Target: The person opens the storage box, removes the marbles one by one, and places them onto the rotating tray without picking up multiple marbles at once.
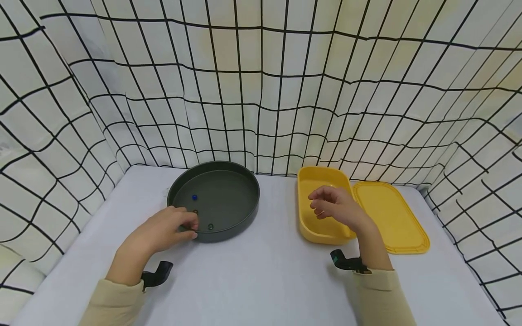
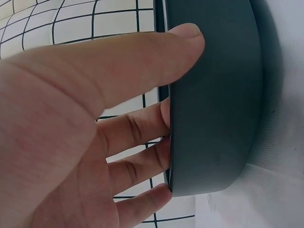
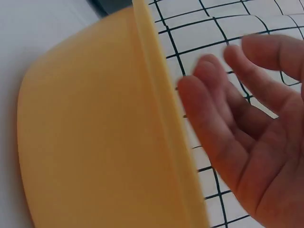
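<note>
A dark green round pan stands at the left, holding a blue marble, a brownish marble and a greenish marble. My left hand grips its near left rim. In the left wrist view the thumb lies against the outer wall, while the other fingertips pass behind the rim. To the right stands a yellow rectangular container. Above it hovers my right hand, fingers loosely bent and nothing visible between them. The right wrist view shows those fingers apart from the container's rim.
A yellow lid lies flat to the right of the container, close against it. White cloth covers the table. White walls with a black grid enclose the back and both sides.
</note>
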`<action>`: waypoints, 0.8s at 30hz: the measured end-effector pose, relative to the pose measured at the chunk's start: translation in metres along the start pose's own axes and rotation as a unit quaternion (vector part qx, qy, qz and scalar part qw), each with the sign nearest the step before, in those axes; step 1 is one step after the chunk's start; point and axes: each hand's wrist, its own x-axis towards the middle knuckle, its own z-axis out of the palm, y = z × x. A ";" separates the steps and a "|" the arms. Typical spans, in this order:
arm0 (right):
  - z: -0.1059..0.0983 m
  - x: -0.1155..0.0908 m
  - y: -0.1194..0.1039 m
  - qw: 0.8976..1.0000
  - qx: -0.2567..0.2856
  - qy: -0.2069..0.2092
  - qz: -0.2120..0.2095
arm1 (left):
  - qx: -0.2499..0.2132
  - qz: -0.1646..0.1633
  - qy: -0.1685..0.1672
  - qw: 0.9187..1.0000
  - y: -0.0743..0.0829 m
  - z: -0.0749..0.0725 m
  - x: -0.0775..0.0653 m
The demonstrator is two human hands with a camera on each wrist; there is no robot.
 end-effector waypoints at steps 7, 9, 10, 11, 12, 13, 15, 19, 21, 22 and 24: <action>0.004 0.002 0.009 0.995 -0.051 -0.084 0.024 | 0.002 -0.005 -0.001 1.000 0.002 -0.001 -0.001; 0.006 0.003 0.010 0.994 -0.056 -0.088 0.031 | 0.004 -0.005 -0.001 1.000 0.002 -0.001 -0.002; 0.006 0.003 0.011 0.994 -0.060 -0.087 0.036 | 0.004 -0.005 -0.001 1.000 0.002 -0.001 -0.002; 0.007 0.003 0.011 0.994 -0.063 -0.085 0.042 | 0.004 -0.004 0.000 1.000 0.001 -0.001 -0.001; 0.007 0.002 0.012 0.993 -0.068 -0.085 0.048 | 0.004 -0.002 0.000 1.000 0.001 0.000 -0.001; 0.007 0.002 0.012 0.992 -0.073 -0.085 0.055 | 0.003 -0.001 0.001 1.000 0.001 0.000 -0.001; 0.006 0.000 0.012 0.991 -0.085 -0.084 0.066 | 0.002 0.002 0.003 1.000 0.000 0.000 -0.001; 0.003 -0.003 0.014 0.987 -0.109 -0.085 0.086 | 0.004 0.011 0.009 1.000 -0.001 0.001 -0.001; 0.002 -0.004 0.015 0.986 -0.115 -0.084 0.090 | 0.005 0.013 0.011 1.000 -0.002 0.001 -0.002; 0.001 -0.004 0.016 0.985 -0.119 -0.084 0.093 | 0.005 0.013 0.010 1.000 -0.002 0.001 -0.001; -0.001 -0.005 0.016 0.984 -0.121 -0.083 0.097 | 0.002 0.013 0.008 1.000 -0.002 0.001 -0.001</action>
